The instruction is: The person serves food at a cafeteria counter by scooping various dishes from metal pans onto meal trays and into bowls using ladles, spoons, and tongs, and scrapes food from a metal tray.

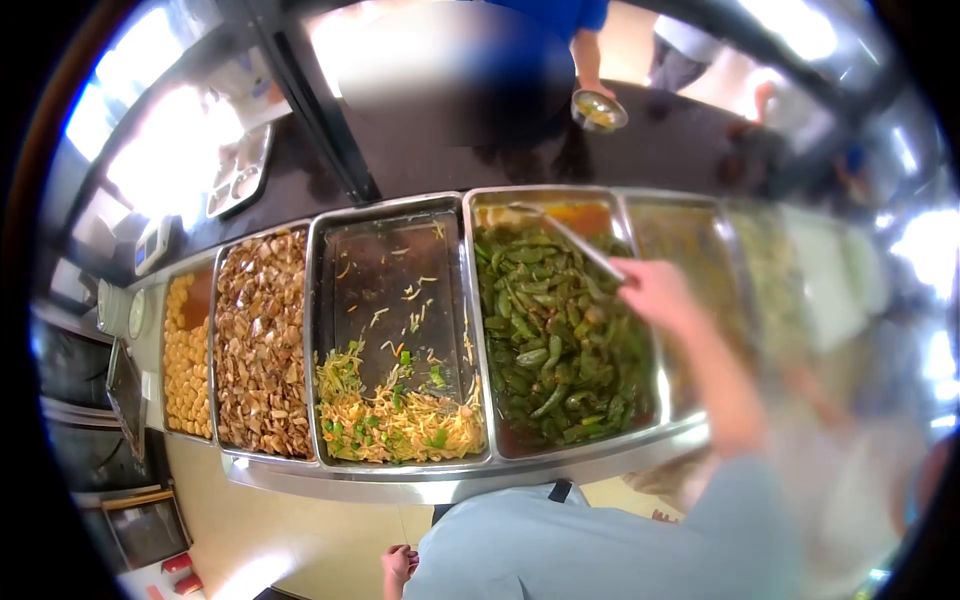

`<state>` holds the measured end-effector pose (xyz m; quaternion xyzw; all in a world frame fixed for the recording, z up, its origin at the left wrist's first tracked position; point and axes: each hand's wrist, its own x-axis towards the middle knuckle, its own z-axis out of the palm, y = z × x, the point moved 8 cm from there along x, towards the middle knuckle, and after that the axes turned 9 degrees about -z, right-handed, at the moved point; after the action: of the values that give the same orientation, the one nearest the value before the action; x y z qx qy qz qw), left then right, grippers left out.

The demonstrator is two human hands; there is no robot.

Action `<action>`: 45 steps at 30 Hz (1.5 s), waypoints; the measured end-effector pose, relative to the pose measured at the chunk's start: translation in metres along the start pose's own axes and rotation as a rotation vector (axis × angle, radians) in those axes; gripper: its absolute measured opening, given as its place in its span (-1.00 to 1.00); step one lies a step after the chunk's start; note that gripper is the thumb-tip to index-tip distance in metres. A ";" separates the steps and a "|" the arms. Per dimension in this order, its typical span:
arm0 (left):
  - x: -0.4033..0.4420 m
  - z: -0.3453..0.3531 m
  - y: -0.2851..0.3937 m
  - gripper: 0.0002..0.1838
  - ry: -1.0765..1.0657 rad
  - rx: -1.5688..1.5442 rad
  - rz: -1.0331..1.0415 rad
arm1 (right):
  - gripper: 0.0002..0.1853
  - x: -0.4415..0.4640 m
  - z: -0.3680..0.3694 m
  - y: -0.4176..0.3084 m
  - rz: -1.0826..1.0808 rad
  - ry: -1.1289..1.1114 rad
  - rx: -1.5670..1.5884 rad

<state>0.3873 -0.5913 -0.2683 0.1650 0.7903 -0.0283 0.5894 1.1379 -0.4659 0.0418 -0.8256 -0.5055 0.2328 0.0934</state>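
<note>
My right hand [650, 290] is closed around the handle of a metal serving spoon [580, 243]. The spoon's far end reaches the back of a deep tray [474, 290] of green peppers [550, 340], where orange-brown liquid shows. Low in the view, my left hand [400, 562] hangs beside my body with its fingers curled; what they hold, if anything, I cannot make out. Left of the peppers, another tray [385, 260] has noodle-like shreds with green pieces [405, 425] gathered at its near end.
Trays of brown sliced food [262, 350] and small yellowish round pieces [187, 370] stand to the left. Blurred trays continue rightward. Across the dark counter [430, 150], a person in blue holds a metal bowl [600, 112]. A compartment tray [240, 172] lies far left.
</note>
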 end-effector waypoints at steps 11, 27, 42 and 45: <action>0.002 0.005 0.029 -0.83 -0.003 -0.040 -0.027 | -0.49 0.021 0.022 -0.019 -0.256 0.005 -0.372; 0.030 -0.002 0.030 -0.79 -0.042 -0.085 -0.053 | -0.48 0.009 0.035 -0.006 -0.042 0.104 0.264; 0.032 -0.003 0.015 -0.78 -0.058 -0.101 -0.057 | -0.65 0.039 0.091 -0.022 0.275 -0.165 1.234; 0.016 0.000 0.023 -0.78 -0.032 -0.074 -0.053 | -0.64 0.033 0.096 -0.018 0.302 -0.200 1.264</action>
<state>0.3900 -0.5661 -0.2802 0.1216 0.7852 -0.0173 0.6069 1.0901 -0.4363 -0.0449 -0.6481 -0.1563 0.5709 0.4792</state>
